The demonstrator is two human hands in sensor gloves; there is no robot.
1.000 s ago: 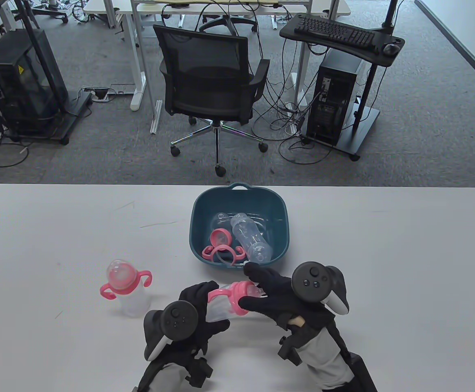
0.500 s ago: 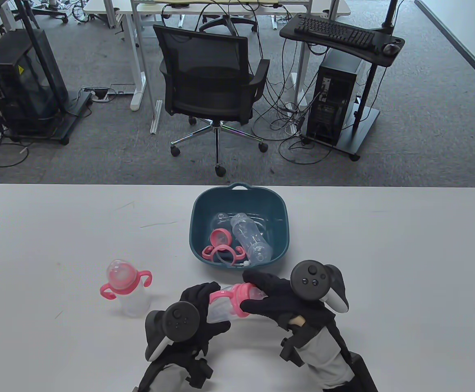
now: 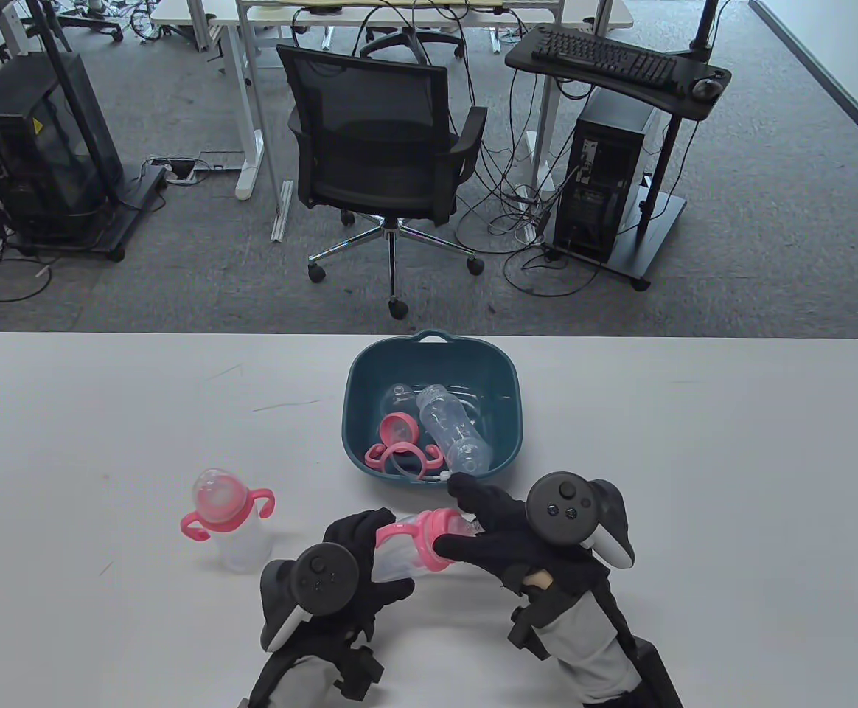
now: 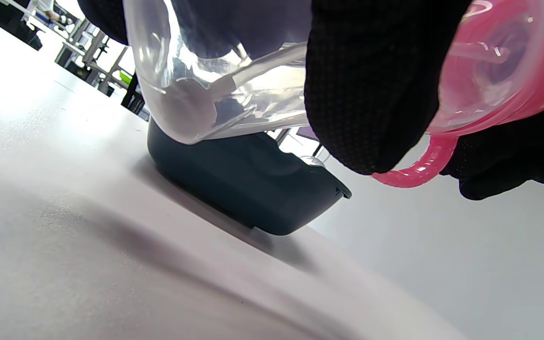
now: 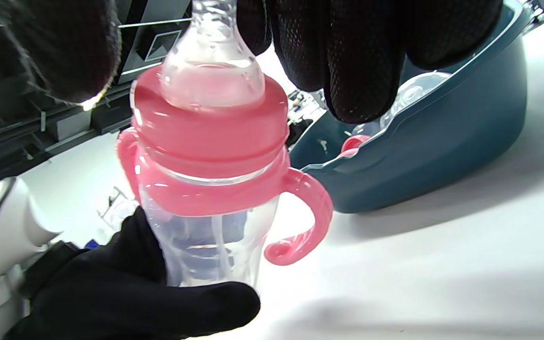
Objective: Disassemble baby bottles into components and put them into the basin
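White table [image 3: 694,457], rounded corners, a few faint scuff marks on the left half. Directly on it: teal basin [image 3: 356,435] w/ a small handle on its far rim, sitting about mid-table. A baby bottle [image 3: 226,520] stands upright left of centre, near the front, clear body, pink collar w/ two handles, well apart from the basin. Basin's dark outer wall meets the tabletop in the left wrist view too.

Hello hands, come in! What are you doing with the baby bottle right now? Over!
Left hand grips bottle body. Right hand on its pink collar, unscrewing likely. Basin just beyond, path clear.
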